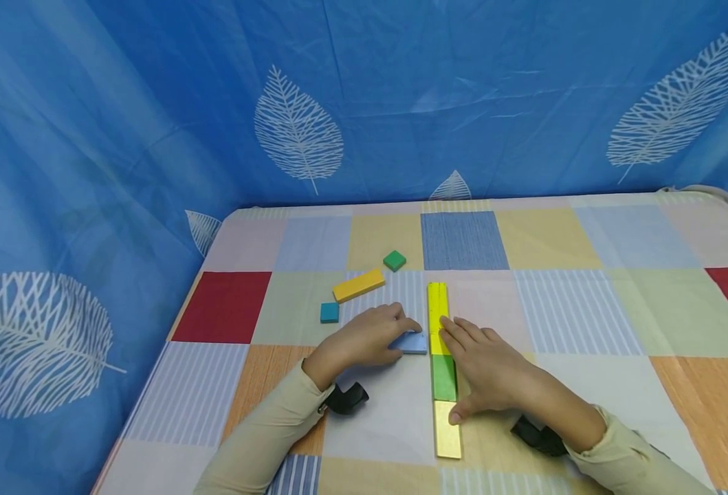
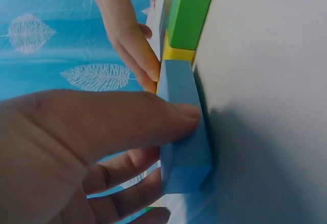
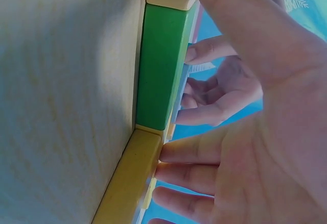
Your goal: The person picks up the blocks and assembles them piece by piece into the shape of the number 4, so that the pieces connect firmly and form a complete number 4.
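A straight row of blocks runs up the tablecloth in the head view: a long yellow block (image 1: 438, 299) at the far end, a green block (image 1: 443, 377) in the middle, a pale yellow block (image 1: 447, 440) nearest me. My left hand (image 1: 370, 337) pinches a light blue block (image 2: 184, 147) between thumb and fingers; the block's end reaches the row's left side at the yellow block. Along the right side lies my right hand (image 1: 493, 368), its fingers straight. Its fingertips touch the long yellow block, and its thumb rests at the pale yellow one.
Left of the row lie a loose yellow-orange block (image 1: 359, 285), a small green square block (image 1: 394, 260) and a small teal block (image 1: 329, 313). The patchwork tablecloth (image 1: 586, 309) covers the table, and a blue leaf-print curtain (image 1: 401, 103) hangs behind and at left.
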Action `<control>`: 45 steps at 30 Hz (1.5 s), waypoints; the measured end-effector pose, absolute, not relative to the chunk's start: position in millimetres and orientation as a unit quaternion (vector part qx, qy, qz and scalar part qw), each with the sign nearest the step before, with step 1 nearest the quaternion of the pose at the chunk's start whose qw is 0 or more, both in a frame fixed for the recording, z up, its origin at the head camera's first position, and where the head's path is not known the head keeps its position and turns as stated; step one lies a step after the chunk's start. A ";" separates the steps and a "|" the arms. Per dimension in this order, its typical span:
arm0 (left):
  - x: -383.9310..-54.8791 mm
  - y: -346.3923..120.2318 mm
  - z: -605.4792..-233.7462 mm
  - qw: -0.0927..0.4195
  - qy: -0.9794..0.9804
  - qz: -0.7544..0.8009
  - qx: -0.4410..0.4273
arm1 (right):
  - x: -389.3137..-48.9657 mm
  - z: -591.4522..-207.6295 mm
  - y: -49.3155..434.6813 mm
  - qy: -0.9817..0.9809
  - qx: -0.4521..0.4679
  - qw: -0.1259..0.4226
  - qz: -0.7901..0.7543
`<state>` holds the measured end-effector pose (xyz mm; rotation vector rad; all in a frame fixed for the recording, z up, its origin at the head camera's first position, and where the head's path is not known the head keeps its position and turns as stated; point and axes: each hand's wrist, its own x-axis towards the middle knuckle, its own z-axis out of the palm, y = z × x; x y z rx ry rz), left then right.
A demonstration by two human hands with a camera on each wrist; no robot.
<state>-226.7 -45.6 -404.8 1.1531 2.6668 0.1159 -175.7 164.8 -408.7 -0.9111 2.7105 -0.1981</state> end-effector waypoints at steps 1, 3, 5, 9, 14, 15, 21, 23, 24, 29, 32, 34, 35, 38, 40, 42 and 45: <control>-226.6 -45.7 -405.4 0.117 0.910 0.040 0.395 | -175.6 -408.7 164.8 0.936 -0.316 0.137 -0.069; -226.6 -46.0 -406.4 0.114 0.909 0.040 0.400 | -175.8 -408.9 164.7 0.936 -0.317 0.138 -0.069; -226.6 -46.2 -407.4 0.111 0.908 0.038 0.403 | -175.9 -408.6 164.6 0.936 -0.317 0.138 -0.068; -226.2 -45.9 -408.3 0.107 0.907 0.035 0.405 | -175.9 -407.8 164.3 0.935 -0.319 0.137 -0.067; -226.0 -44.3 -409.4 0.114 0.907 0.038 0.403 | -175.8 -407.7 164.5 0.936 -0.315 0.141 -0.069; -226.1 -43.9 -409.6 0.115 0.908 0.039 0.402 | -175.7 -407.6 164.6 0.936 -0.314 0.142 -0.070; -226.3 -42.6 -410.5 0.115 0.909 0.050 0.399 | -175.5 -408.4 164.6 0.936 -0.315 0.139 -0.070; -226.4 -42.3 -411.6 0.113 0.909 0.052 0.398 | -175.4 -408.6 164.6 0.936 -0.314 0.138 -0.072; -226.4 -42.2 -412.0 0.113 0.909 0.052 0.397 | -175.2 -408.7 164.6 0.936 -0.314 0.138 -0.073; -226.3 -42.5 -413.8 0.112 0.910 0.054 0.396 | -175.0 -409.0 164.6 0.936 -0.313 0.139 -0.078; -226.0 -42.8 -413.4 0.113 0.909 0.057 0.396 | -175.0 -409.1 164.4 0.937 -0.312 0.139 -0.078; -225.7 -43.1 -412.8 0.113 0.909 0.059 0.397 | -175.0 -409.2 164.2 0.937 -0.312 0.138 -0.078; -225.7 -43.1 -412.6 0.114 0.908 0.059 0.398 | -175.0 -409.3 164.2 0.937 -0.311 0.138 -0.077; -225.5 -43.2 -412.3 0.113 0.908 0.060 0.400 | -175.1 -409.6 164.3 0.937 -0.311 0.136 -0.075; -225.4 -43.2 -412.5 0.112 0.908 0.060 0.400 | -175.1 -409.9 164.2 0.938 -0.312 0.134 -0.074; -225.2 -43.2 -412.5 0.111 0.908 0.061 0.400 | -175.1 -410.2 164.1 0.938 -0.313 0.133 -0.072; -225.1 -43.4 -412.5 0.110 0.908 0.063 0.399 | -175.1 -410.5 163.9 0.938 -0.313 0.131 -0.071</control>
